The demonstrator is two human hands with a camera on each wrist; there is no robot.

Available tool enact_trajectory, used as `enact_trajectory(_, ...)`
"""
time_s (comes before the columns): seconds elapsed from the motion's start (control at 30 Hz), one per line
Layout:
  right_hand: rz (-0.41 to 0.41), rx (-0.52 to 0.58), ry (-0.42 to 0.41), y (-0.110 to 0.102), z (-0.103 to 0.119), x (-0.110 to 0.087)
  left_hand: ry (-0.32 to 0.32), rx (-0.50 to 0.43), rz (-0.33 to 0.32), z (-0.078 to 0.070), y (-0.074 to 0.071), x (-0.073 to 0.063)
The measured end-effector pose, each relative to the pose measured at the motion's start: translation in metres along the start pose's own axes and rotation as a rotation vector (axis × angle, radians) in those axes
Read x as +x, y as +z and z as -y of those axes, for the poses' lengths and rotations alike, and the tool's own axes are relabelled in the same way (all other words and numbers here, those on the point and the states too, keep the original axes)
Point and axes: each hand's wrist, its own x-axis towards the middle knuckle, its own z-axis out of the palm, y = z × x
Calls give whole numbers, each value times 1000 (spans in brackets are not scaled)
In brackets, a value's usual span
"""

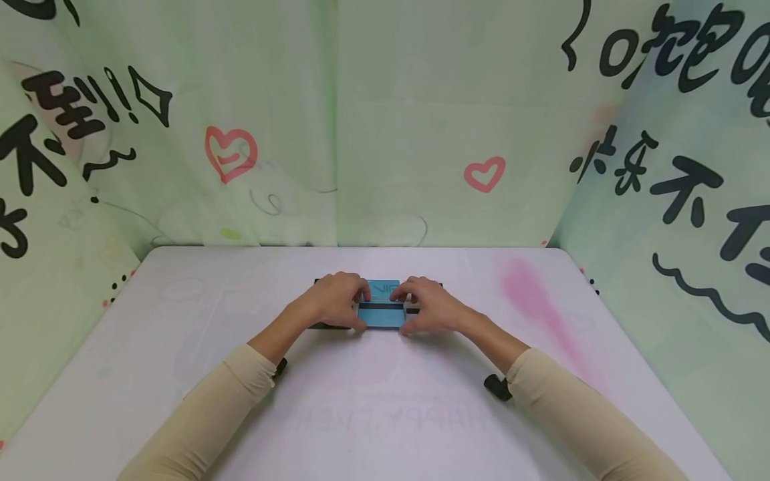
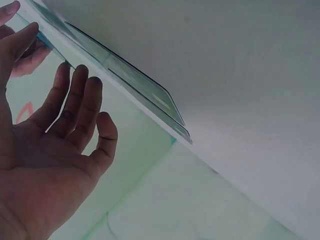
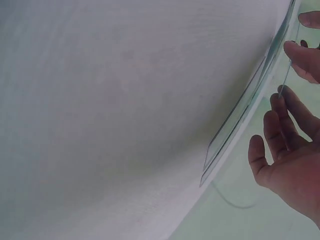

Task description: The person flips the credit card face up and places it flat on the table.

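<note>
Both hands hold a blue card with a dark stripe (image 1: 381,318) near the far middle of the table. My left hand (image 1: 337,298) pinches its left edge between thumb and fingers. On the opposite edge, my right hand (image 1: 432,306) grips in the same way. Another blue surface with lettering (image 1: 382,289) shows just behind the stripe. Flat, dark-edged rectangular pieces (image 2: 142,85) lie on the table beneath the hands, and the right wrist view shows their thin edges (image 3: 232,137) too. The hands cover much of these pieces in the head view.
The white table (image 1: 373,407) carries faint printed lettering and a pink streak (image 1: 535,294) at right. Green fabric walls (image 1: 391,80) with black writing and red hearts enclose it at the back and sides. A black strap piece (image 1: 497,387) hangs by the right sleeve.
</note>
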Motion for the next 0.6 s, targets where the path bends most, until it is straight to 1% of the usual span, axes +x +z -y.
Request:
enact_trajectory(0.2, -47, 38, -16, 0, -3, -2, -4, -37, -20, 3, 0, -2)
enact_trajectory(0.37, -76, 76, -33, -1, -3, -4, -10, -54, -10, 2, -1, -4)
enact_trajectory(0.6, -99, 121, -20, -3, -3, -8, -4, -55, -4, 2, -1, -5)
